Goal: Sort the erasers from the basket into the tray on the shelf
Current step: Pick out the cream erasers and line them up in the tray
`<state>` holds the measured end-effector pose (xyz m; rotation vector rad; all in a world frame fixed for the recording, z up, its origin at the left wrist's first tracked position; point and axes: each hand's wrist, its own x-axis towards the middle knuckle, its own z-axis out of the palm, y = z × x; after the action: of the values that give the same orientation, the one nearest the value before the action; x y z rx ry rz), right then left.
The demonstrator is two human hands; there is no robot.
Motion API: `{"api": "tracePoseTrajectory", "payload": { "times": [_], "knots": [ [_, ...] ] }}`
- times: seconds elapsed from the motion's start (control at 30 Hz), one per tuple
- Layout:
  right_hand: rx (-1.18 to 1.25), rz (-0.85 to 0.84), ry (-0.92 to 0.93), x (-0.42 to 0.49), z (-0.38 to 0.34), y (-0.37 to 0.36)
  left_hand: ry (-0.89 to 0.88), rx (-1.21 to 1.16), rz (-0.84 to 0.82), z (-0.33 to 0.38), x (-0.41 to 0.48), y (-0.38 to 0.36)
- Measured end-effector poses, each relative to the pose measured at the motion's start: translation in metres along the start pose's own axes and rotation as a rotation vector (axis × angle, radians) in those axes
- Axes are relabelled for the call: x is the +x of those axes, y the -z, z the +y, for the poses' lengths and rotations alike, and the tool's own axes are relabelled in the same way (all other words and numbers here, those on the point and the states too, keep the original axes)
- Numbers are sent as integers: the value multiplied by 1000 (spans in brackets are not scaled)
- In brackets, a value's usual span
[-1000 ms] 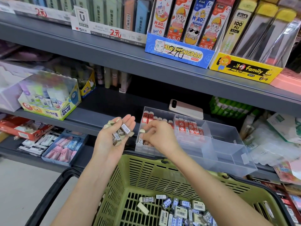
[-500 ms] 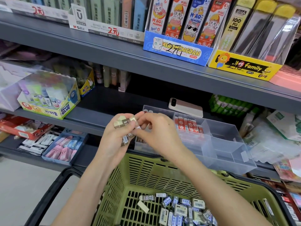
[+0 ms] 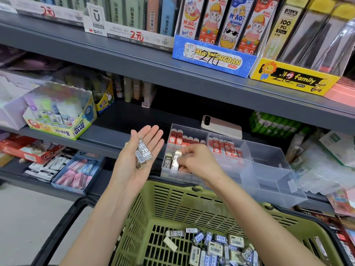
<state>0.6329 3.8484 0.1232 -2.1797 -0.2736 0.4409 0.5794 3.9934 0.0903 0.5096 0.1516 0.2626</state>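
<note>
My left hand lies palm up above the green basket, with a few grey 2B erasers resting on it. My right hand pinches a silver-wrapped eraser at the front left compartment of the clear plastic tray on the shelf, next to a dark 2B eraser standing there. Red erasers fill the tray's back compartments. Several loose erasers lie in the basket's bottom.
A phone lies on the shelf behind the tray. A glue box stands at the left, and a blue tray of pink erasers sits on the lower shelf. Pencil-lead display boxes line the upper shelf.
My right hand took an eraser from my left palm and carried it right, down to the tray's front left compartment. My left hand opened flat.
</note>
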Motion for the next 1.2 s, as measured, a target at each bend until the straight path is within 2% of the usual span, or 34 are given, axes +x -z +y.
{"api": "tracePoseTrajectory", "payload": {
  "times": [0.2,0.27,0.33,0.43,0.63,0.73,0.8,0.87,0.93,1.0,1.2],
  "knots": [
    [-249,64,104,-2,1,-7,-24,16,-71,0,-4,-3],
    [-330,186,215,-5,-2,-6,-35,42,-106,-1,-5,-4],
    [-234,268,365,-13,-8,-7,-50,94,-129,-1,-6,-6],
    [43,114,452,-25,-25,-15,-44,208,-174,-2,-10,-11],
    [226,-114,321,-27,-37,-11,55,186,-301,1,-19,-16],
    [229,-179,308,-29,-34,-2,88,180,-307,-2,-17,-16],
    [306,-145,250,-26,-31,10,74,181,-254,-4,-15,-14],
    [376,-48,149,-18,-23,27,5,179,-124,-3,-13,-10],
    [274,-12,53,-11,-13,38,-66,230,74,-1,-10,-6],
    [106,-62,-1,-8,-5,35,-92,288,223,0,-10,-4],
    [-157,-119,-74,5,-3,22,-58,212,275,-1,-12,-6]
  ]
}}
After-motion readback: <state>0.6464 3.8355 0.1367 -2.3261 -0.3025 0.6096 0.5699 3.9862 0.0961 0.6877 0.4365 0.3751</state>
